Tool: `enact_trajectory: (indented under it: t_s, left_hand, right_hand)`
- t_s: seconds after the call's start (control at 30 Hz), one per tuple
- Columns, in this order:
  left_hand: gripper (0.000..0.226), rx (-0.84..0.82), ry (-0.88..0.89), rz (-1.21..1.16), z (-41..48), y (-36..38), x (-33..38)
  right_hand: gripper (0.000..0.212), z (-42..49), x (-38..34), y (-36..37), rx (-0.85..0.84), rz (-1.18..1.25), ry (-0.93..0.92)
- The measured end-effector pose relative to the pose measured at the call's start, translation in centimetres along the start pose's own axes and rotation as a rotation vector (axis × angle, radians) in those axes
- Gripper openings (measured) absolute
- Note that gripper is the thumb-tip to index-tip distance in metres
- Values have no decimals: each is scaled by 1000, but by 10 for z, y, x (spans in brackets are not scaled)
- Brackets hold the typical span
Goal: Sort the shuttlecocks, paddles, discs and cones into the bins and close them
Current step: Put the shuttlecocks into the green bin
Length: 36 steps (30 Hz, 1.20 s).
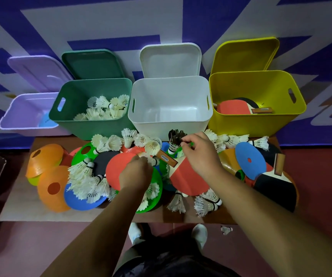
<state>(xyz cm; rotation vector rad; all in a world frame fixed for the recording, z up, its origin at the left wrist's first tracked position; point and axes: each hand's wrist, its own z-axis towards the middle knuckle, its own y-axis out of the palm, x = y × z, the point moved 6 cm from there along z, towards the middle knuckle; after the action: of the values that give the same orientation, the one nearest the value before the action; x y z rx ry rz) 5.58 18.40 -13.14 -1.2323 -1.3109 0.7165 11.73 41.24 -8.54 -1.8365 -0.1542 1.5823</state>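
Dark-feathered shuttlecock [174, 139] pinched in right hand [199, 154] grip, left hand [136, 172] grip unclear, paddle label [166, 158] unreadable.

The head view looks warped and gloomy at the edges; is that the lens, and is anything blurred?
Head view: the wide-angle lens bows the scene, the yellow bin leaning outward; corners fall dark, the table middle brightest; the orange cone at left is soft, the right hand pinching the dark shuttlecock is sharper.

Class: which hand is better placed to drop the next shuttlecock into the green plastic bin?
Probably right: the right hand pinches a dark-feathered shuttlecock; the left hand sits among white shuttlecocks, grip unclear.
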Motion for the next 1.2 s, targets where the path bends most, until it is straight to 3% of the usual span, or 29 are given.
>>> enact_trajectory:
  t_s: [0.27,0.47,0.87,0.97,1.03,1.2]
  left_hand:
    - [25,262,-41,-242,-6,-70,-34]
    - [21,402,-38,-255,8,-127,-91]
    - [23,459,-43,-355,54,-198,-194]
    - [23,451,-36,-381,73,-209,-209]
    - [18,456,-33,-382,88,-215,-216]
    - [20,439,-3,-409,136,-230,-224]
  right_hand:
    - [13,22,-46,30,-49,65,-53]
    - [14,49,-106,70,-78,121,-59]
    - [25,120,-199,127,119,57,-78]
    - [38,138,-205,156,-48,-95,-8]
    - [33,139,-201,174,-183,-201,57]
    - [28,126,-200,192,-234,-217,60]
